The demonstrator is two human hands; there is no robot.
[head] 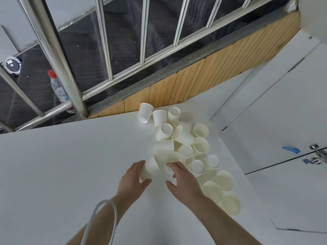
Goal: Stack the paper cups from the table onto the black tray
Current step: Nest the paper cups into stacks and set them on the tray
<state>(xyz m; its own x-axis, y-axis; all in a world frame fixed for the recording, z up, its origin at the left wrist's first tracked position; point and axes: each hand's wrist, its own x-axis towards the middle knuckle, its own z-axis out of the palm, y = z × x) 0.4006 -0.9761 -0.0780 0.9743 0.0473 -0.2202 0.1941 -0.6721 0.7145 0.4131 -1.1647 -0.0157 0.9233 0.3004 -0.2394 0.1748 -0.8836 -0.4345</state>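
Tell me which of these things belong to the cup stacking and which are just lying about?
Part of the job: the paper cups heaped on the white table; the cup the left hand grips; the right hand.

Just there: water bottle, metal railing, blue tape. No black tray shows.

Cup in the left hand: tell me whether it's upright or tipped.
Tipped: the cup lies on its side on the table, left hand gripping it.

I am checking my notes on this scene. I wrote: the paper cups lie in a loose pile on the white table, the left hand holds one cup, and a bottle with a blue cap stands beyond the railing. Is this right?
Not quite: the head view shows the bottle has a red cap, not blue. The rest stands: the paper cups lie in a loose pile on the white table, and the left hand holds one cup.
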